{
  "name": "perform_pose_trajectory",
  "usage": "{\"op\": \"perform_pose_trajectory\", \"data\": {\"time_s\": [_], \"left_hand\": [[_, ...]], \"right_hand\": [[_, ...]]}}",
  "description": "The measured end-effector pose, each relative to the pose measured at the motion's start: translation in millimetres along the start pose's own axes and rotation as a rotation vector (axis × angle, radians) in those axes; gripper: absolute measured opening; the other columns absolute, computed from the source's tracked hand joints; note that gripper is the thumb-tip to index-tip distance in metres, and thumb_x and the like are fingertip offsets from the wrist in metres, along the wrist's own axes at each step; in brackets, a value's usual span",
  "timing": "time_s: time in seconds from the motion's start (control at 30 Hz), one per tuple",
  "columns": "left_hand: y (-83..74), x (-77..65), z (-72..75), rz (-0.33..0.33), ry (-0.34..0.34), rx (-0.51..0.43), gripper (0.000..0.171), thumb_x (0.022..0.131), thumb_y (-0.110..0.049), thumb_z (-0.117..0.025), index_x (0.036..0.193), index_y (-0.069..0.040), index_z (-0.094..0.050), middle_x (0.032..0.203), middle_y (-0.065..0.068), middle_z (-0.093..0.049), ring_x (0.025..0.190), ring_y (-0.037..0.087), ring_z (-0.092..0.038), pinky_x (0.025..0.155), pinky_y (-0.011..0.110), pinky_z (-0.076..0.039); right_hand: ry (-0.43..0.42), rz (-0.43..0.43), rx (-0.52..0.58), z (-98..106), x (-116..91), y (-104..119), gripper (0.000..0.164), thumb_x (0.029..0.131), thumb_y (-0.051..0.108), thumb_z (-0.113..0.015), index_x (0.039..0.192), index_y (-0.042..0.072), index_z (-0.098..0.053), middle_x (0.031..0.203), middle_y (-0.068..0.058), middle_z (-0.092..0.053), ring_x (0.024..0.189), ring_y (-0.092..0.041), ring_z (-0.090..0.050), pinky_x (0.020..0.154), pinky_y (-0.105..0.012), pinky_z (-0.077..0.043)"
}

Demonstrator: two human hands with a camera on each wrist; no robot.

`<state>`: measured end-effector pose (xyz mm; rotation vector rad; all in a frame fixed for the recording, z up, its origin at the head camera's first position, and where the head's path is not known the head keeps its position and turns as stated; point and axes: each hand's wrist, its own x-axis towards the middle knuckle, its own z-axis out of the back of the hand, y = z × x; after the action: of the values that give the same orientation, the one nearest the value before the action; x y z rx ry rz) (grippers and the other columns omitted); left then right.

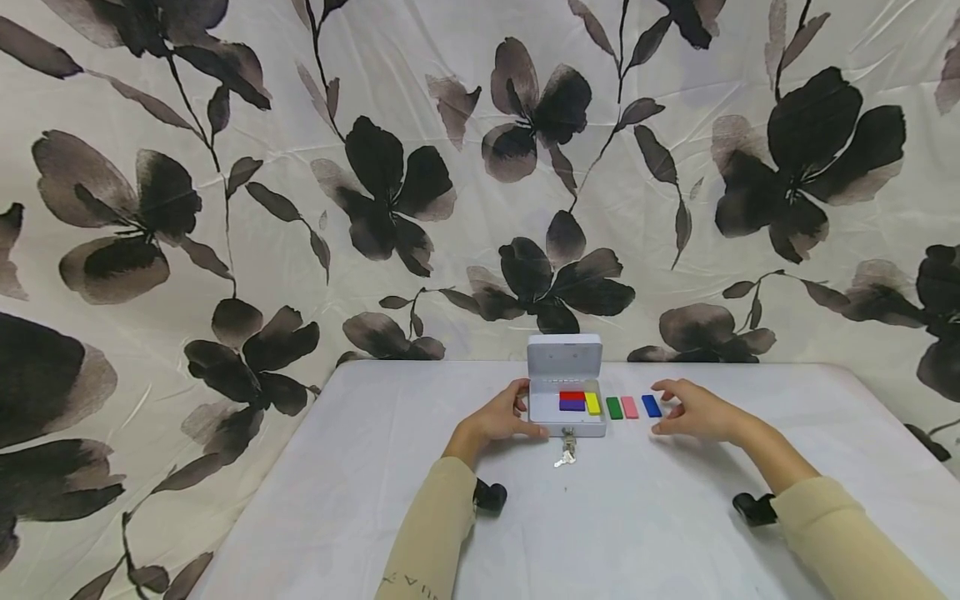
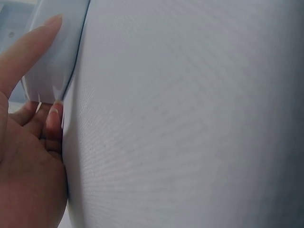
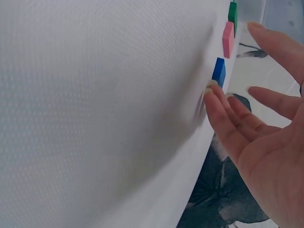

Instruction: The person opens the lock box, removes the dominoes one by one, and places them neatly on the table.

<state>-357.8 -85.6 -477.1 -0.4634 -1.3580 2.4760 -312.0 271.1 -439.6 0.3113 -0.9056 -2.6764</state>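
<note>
A small white metal box (image 1: 588,431) stands on the table with its lid (image 1: 564,358) raised. My left hand (image 1: 498,417) holds its left side, thumb along the front wall and fingers by the side. Inside lie a red block (image 1: 572,395), a purple block (image 1: 572,406) and a yellow block (image 1: 592,403). Outside, to the right, lie a green block (image 1: 614,407), a pink block (image 1: 629,407) and a blue block (image 1: 651,406). Beside the blue one is my right hand (image 1: 697,412), fingers apart and holding nothing; its lower fingertips are close to that block in the right wrist view.
Keys (image 1: 567,450) hang from the lock at the front of the box onto the white tabletop (image 1: 600,533). A cloth with dark flowers (image 1: 390,192) hangs behind the table's far edge. Both wrists carry black camera mounts.
</note>
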Motion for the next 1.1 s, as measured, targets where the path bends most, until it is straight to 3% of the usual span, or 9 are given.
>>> {"op": "perform_pose_trajectory", "data": {"time_s": [0.2, 0.43, 0.83, 1.1], "left_hand": [[0.5, 1.3, 0.0, -0.001, 0.0, 0.001, 0.098, 0.078, -0.022, -0.092, 0.156, -0.014, -0.034, 0.113, 0.006, -0.049, 0.108, 0.023, -0.045, 0.091, 0.037, -0.038], [-0.6, 0.1, 0.4, 0.001, -0.001, 0.005, 0.098, 0.078, -0.022, -0.092, 0.156, -0.014, -0.034, 0.114, 0.007, -0.049, 0.108, 0.023, -0.045, 0.09, 0.037, -0.038], [2.4, 1.4, -0.4, 0.007, 0.0, -0.004, 0.096, 0.078, -0.024, -0.092, 0.155, -0.014, -0.035, 0.114, 0.007, -0.05, 0.108, 0.023, -0.045, 0.091, 0.038, -0.039], [3.2, 2.6, 0.1, -0.034, 0.001, 0.012, 0.095, 0.077, -0.02, -0.092, 0.154, -0.012, -0.037, 0.111, 0.007, -0.049, 0.105, 0.022, -0.044, 0.087, 0.036, -0.037]], "right_hand": [[-0.007, 0.043, -0.009, -1, -3, 2, 0.078, 0.086, 0.026, -0.083, 0.144, -0.009, -0.044, 0.13, -0.03, -0.054, 0.09, -0.022, -0.059, 0.078, -0.036, -0.051], [-0.027, 0.095, -0.05, -2, -7, 12, 0.075, 0.089, 0.032, -0.08, 0.142, -0.009, -0.047, 0.127, -0.028, -0.057, 0.096, -0.025, -0.059, 0.083, -0.042, -0.051], [-0.051, 0.193, -0.06, -11, -2, 35, 0.062, 0.092, 0.027, -0.077, 0.137, -0.009, -0.054, 0.117, -0.018, -0.063, 0.099, -0.028, -0.057, 0.085, -0.045, -0.051], [-0.052, 0.233, -0.077, -18, 3, 55, 0.058, 0.092, 0.026, -0.076, 0.136, -0.007, -0.056, 0.12, -0.018, -0.065, 0.105, -0.033, -0.06, 0.091, -0.052, -0.052]]}}
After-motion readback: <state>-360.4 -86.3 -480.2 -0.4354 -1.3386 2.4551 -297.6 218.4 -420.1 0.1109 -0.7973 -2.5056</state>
